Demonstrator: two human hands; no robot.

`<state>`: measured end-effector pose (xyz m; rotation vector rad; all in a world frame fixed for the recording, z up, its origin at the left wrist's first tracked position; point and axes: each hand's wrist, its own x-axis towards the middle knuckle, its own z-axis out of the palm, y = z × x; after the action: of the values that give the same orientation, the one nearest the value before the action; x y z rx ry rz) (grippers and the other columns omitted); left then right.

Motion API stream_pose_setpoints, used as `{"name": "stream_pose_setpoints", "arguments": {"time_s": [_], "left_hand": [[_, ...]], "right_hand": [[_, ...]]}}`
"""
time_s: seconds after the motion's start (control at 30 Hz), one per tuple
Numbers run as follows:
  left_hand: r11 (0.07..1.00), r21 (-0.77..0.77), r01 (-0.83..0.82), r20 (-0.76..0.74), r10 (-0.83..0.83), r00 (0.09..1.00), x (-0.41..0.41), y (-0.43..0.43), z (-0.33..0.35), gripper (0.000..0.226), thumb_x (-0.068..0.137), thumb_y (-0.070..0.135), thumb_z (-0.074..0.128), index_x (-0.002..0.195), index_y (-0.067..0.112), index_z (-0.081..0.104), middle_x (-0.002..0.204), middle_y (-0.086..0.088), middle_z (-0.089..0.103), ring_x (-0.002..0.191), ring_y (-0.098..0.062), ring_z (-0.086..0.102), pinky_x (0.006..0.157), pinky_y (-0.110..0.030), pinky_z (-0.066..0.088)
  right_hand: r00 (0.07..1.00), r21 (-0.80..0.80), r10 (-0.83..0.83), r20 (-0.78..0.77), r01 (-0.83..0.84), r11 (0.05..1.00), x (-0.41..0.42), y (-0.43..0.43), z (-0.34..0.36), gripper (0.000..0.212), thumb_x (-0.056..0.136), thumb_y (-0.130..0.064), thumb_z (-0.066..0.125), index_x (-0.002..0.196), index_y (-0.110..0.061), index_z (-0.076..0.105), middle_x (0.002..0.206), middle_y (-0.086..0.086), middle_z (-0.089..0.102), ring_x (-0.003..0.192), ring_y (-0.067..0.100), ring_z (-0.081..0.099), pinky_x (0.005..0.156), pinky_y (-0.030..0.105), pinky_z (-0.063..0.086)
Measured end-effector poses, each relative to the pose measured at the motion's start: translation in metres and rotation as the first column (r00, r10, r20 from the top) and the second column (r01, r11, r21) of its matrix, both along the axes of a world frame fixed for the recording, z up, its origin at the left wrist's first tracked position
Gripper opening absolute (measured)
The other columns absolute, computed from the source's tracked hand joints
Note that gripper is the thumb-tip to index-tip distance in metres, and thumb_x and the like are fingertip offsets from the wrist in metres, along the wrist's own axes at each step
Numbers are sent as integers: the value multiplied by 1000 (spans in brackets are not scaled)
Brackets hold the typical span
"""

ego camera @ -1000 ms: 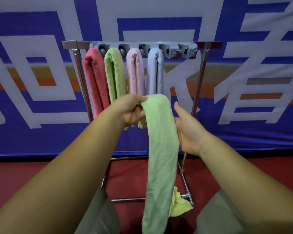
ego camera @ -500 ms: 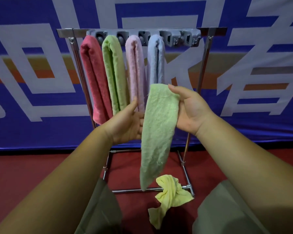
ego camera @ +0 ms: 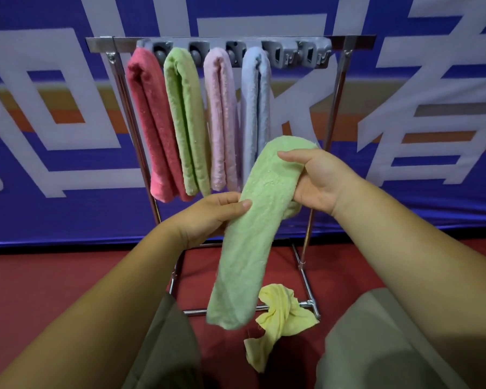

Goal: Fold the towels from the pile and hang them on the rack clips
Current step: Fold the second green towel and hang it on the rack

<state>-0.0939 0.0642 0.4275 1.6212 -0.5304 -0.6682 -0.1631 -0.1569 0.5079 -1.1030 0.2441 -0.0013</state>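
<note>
A left hand [ego camera: 208,217] and a right hand [ego camera: 317,183] both grip a folded pale green towel [ego camera: 250,234], the right at its upper fold, the left lower down on its left edge. The towel's loose end hangs toward the red floor [ego camera: 54,290]. Beyond it stands a metal rack [ego camera: 337,108]. From the rack's grey clips [ego camera: 292,53] hang a red towel [ego camera: 149,122], a green hanging towel [ego camera: 185,116], a pink towel [ego camera: 222,116] and a blue towel [ego camera: 254,108], left to right. A crumpled yellow towel [ego camera: 281,318] lies at the rack's base.
</note>
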Motion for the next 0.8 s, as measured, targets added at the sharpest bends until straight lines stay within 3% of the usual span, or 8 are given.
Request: {"name": "stream_pose_setpoints", "arguments": {"time_s": [0.07, 0.2, 0.33, 0.43, 0.5, 0.6, 0.67, 0.8], "left_hand": [[983, 152, -107, 176, 79, 981, -1, -8, -2, 40, 106, 39, 67, 123, 3, 67, 102, -3, 73, 93, -18, 67, 95, -48, 55], [874, 229, -429, 482, 281, 830, -19, -30, 6, 32, 99, 28, 72, 120, 16, 51, 106, -1, 67, 73, -13, 60, 66, -32, 51], [924, 234, -303, 507, 150, 849, -44, -56, 13, 48, 87, 32, 80, 115, 18, 43, 108, -3, 63, 84, -10, 64, 68, -34, 58], [871, 216, -442, 568, 256, 782, -40, -73, 11, 60, 84, 43, 83, 117, 17, 41, 111, -3, 59, 91, -18, 68, 74, -46, 61], [846, 172, -505, 604, 315, 732, -34, -82, 13, 39, 93, 31, 71, 115, 16, 42, 108, -8, 63, 84, -24, 68, 70, -50, 61], [819, 113, -562, 694, 340, 635, -23, -91, 21, 14, 103, 21, 54, 110, 12, 47, 97, -6, 64, 78, -24, 64, 55, -39, 45], [811, 73, -581, 708, 368, 602, -20, -94, 28, 9, 103, 19, 53, 105, 12, 47, 88, -1, 61, 75, -18, 60, 52, -35, 38], [858, 82, -508, 708, 308, 636, -19, -99, 28, 10, 97, 14, 55, 105, 13, 48, 88, -4, 63, 77, -20, 62, 60, -39, 47]], "right_hand": [[1000, 22, -28, -8, 29, 999, -2, 4, 2, 31, 108, -7, 59, 136, 4, 64, 130, 28, 74, 118, 43, 74, 89, 58, 61], [991, 85, -137, -6, 137, 987, 3, 12, -1, 39, 106, -5, 60, 145, 3, 56, 136, 26, 69, 122, 42, 71, 98, 58, 60], [974, 179, -228, 17, 221, 959, 7, 20, -2, 27, 102, -6, 64, 129, -1, 60, 128, 23, 69, 114, 39, 72, 94, 56, 61], [961, 245, -274, 34, 257, 935, 8, 22, 1, 9, 102, -7, 64, 110, -6, 61, 113, 18, 66, 101, 35, 70, 92, 55, 60], [959, 304, -279, 55, 250, 919, 7, 21, 3, 21, 103, -11, 65, 122, -1, 63, 119, 20, 68, 108, 39, 72, 97, 60, 60], [954, 355, -290, 79, 245, 902, 7, 14, 4, 37, 103, -18, 69, 134, -1, 59, 135, 25, 65, 121, 47, 70, 105, 70, 55], [952, 392, -296, 77, 244, 887, 4, 8, 3, 47, 104, -21, 69, 144, -3, 52, 139, 27, 61, 124, 50, 67, 106, 74, 52], [947, 458, -313, 71, 248, 854, 1, 0, -5, 54, 105, -23, 67, 151, -4, 47, 145, 29, 56, 131, 53, 61, 110, 77, 47]]}}
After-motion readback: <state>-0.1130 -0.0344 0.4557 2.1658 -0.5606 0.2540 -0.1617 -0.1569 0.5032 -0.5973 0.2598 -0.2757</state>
